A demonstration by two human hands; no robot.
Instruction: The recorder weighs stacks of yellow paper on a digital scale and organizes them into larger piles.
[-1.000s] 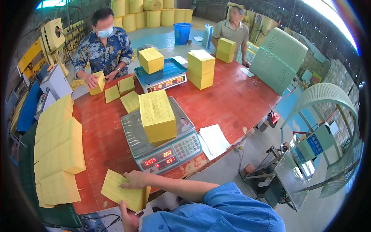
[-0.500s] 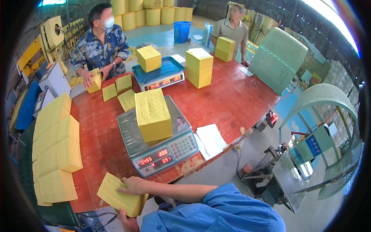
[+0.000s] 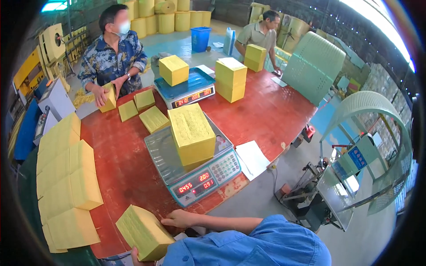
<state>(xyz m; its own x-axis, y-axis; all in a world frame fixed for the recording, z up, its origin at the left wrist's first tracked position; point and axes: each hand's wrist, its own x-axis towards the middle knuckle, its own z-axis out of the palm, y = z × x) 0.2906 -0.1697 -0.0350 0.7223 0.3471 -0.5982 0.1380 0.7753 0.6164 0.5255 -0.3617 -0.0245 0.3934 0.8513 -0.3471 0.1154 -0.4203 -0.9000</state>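
Note:
At the table's near edge is a thick block of yellow paper sheets (image 3: 144, 232), tilted, its embossed face turned up and left. My left hand (image 3: 136, 257) grips its lower left edge, mostly cut off by the picture's bottom. My right hand (image 3: 179, 218) has its fingers against the block's far right edge; the fingertips are partly hard to make out. Just beyond, a digital scale (image 3: 166, 153) with lit red figures carries another yellow paper block (image 3: 193, 133). Left of my hands stand several yellow paper blocks (image 3: 69, 186) in rows.
A second scale (image 3: 188, 91) bears a yellow block (image 3: 173, 70). Flat yellow stacks (image 3: 154, 119) lie between the scales and a masked co-worker (image 3: 113, 57), who holds a block. Another person (image 3: 259, 37) stands at the far side. White papers (image 3: 252, 158) lie right; a perforated green-framed machine (image 3: 368, 155) stands off the table.
The block in my hands has turned more upright and moved slightly right. My right hand has slid from its top face to its far edge. The far person now looks down.

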